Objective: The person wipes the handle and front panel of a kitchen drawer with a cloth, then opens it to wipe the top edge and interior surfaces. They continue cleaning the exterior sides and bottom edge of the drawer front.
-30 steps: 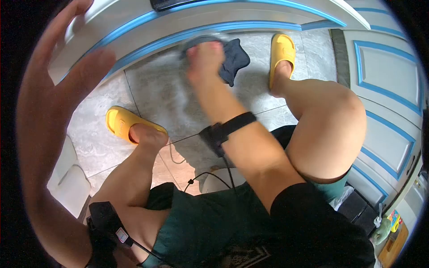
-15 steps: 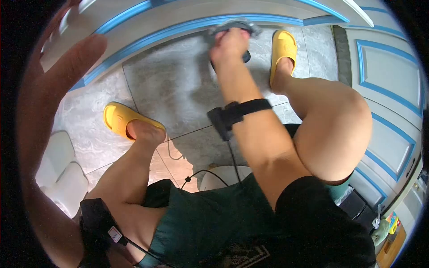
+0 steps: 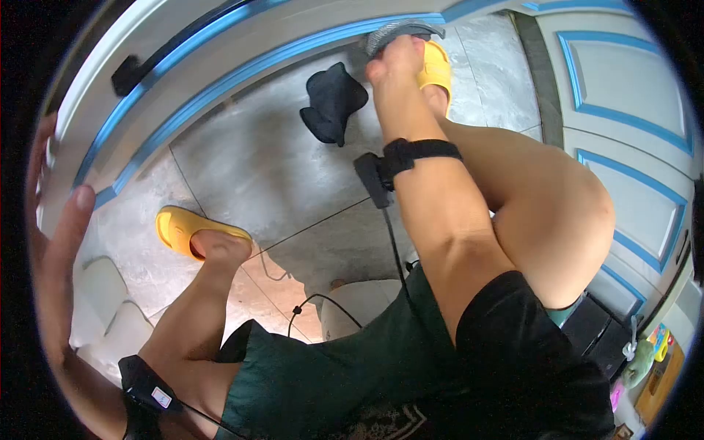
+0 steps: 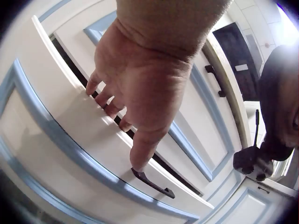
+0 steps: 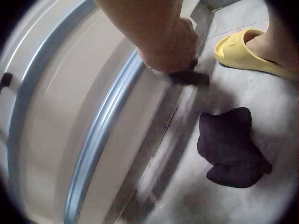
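Observation:
My right hand (image 3: 400, 62) is low at the foot of the cabinet, gripping a grey, ribbed-looking cloth (image 3: 386, 35) beside the right slipper. In the right wrist view my wrist and hand hide most of it, and only a dark blurred edge shows below. A crumpled black cloth (image 3: 336, 99) lies on the floor to the left of that hand, apart from it. My left hand (image 4: 140, 88) is at a white drawer front (image 4: 93, 135), its fingers spread and fairly straight. The fingertips meet the drawer's top edge, and the thumb points down by a dark handle (image 4: 154, 183).
White cabinet doors (image 3: 623, 81) with blue trim stand at the right. Yellow slippers (image 3: 180, 227) are on both feet on grey floor tiles (image 3: 242, 169). At the left is a white plastic object (image 3: 103, 293); a black cable (image 3: 396, 249) runs from the right wrist.
My right hand has moved right along the cabinet foot with the grey cloth. The black cloth, earlier beside or under that hand, now lies apart on the floor. My left hand has shifted lower in view.

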The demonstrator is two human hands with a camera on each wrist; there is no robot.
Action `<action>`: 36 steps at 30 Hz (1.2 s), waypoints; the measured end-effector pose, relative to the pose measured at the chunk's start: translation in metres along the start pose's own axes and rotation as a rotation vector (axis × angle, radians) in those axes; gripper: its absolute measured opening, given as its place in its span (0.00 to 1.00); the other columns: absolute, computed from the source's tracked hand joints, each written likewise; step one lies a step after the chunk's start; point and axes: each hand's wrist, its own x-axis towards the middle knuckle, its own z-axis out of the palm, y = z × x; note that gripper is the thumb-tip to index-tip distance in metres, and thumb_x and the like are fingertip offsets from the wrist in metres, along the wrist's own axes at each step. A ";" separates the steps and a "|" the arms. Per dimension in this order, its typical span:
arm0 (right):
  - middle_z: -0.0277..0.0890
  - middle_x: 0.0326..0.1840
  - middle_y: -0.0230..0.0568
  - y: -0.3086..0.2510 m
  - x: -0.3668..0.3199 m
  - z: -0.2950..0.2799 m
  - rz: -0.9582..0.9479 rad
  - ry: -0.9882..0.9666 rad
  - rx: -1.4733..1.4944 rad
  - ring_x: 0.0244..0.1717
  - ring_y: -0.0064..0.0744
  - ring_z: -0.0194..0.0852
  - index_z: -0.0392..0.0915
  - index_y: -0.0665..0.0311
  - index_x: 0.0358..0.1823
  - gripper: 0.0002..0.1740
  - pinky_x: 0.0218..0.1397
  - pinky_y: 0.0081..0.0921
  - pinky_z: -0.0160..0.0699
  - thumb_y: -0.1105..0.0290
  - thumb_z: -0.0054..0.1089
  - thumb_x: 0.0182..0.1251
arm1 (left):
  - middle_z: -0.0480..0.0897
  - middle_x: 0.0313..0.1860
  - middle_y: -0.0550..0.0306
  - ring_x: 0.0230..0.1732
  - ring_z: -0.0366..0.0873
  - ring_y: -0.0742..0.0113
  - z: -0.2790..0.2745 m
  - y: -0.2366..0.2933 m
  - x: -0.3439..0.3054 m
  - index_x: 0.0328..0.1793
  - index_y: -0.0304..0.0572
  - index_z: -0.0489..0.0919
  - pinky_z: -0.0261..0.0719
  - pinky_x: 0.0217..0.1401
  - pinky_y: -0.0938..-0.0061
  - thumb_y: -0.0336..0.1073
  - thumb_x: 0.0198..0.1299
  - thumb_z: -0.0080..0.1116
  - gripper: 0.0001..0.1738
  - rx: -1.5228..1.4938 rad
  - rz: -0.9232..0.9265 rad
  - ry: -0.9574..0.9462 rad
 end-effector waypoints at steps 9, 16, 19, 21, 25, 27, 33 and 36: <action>0.71 0.37 0.34 0.069 -0.105 0.026 0.099 0.007 -0.342 0.38 0.28 0.69 0.71 0.61 0.42 0.11 0.41 0.29 0.71 0.80 0.44 0.60 | 0.59 0.77 0.47 0.79 0.51 0.54 0.005 -0.032 -0.011 0.78 0.49 0.58 0.48 0.78 0.55 0.44 0.62 0.58 0.39 0.113 -0.115 0.018; 0.67 0.34 0.30 -0.047 -0.004 0.019 -0.051 0.142 0.192 0.36 0.25 0.65 0.67 0.57 0.35 0.05 0.41 0.29 0.71 0.76 0.43 0.65 | 0.57 0.78 0.48 0.79 0.49 0.55 0.007 -0.020 -0.006 0.79 0.46 0.55 0.43 0.79 0.56 0.39 0.62 0.58 0.39 0.004 -0.063 0.033; 0.69 0.36 0.31 -0.020 0.004 0.014 -0.192 0.127 0.132 0.37 0.24 0.67 0.68 0.57 0.37 0.04 0.43 0.27 0.72 0.75 0.44 0.66 | 0.55 0.78 0.49 0.79 0.49 0.56 0.004 -0.020 -0.008 0.79 0.44 0.55 0.43 0.79 0.61 0.38 0.65 0.55 0.38 -0.006 -0.090 0.016; 0.73 0.40 0.35 0.013 -0.011 0.012 -0.093 0.171 -0.086 0.42 0.27 0.70 0.71 0.62 0.41 0.04 0.48 0.27 0.72 0.74 0.46 0.68 | 0.57 0.78 0.46 0.78 0.49 0.53 0.005 -0.010 -0.007 0.78 0.43 0.56 0.43 0.79 0.57 0.41 0.62 0.59 0.40 0.076 -0.102 0.030; 0.76 0.41 0.37 0.015 -0.051 0.020 0.113 0.033 0.131 0.44 0.28 0.72 0.72 0.67 0.42 0.06 0.50 0.26 0.71 0.78 0.48 0.66 | 0.57 0.77 0.43 0.78 0.49 0.52 0.003 -0.004 -0.005 0.78 0.42 0.55 0.43 0.79 0.57 0.42 0.62 0.59 0.40 -0.002 -0.141 0.008; 0.75 0.41 0.36 0.000 -0.032 0.017 0.071 0.015 0.194 0.42 0.26 0.72 0.72 0.66 0.42 0.06 0.49 0.25 0.71 0.79 0.49 0.65 | 0.57 0.77 0.44 0.78 0.50 0.51 0.003 0.000 -0.006 0.78 0.41 0.55 0.43 0.79 0.56 0.41 0.62 0.59 0.41 -0.037 -0.139 0.012; 0.74 0.41 0.32 -0.038 0.046 0.010 -0.083 0.091 0.259 0.38 0.27 0.74 0.71 0.58 0.44 0.06 0.41 0.27 0.76 0.75 0.47 0.69 | 0.57 0.77 0.44 0.78 0.50 0.50 0.004 0.003 -0.006 0.78 0.41 0.54 0.44 0.79 0.56 0.41 0.61 0.60 0.42 -0.001 -0.161 0.027; 0.74 0.44 0.33 -0.048 0.043 0.021 -0.044 0.134 0.383 0.42 0.27 0.72 0.71 0.61 0.47 0.06 0.46 0.27 0.74 0.72 0.47 0.72 | 0.57 0.77 0.43 0.78 0.49 0.50 0.004 0.003 -0.004 0.78 0.41 0.54 0.43 0.79 0.57 0.40 0.61 0.60 0.41 -0.015 -0.173 0.031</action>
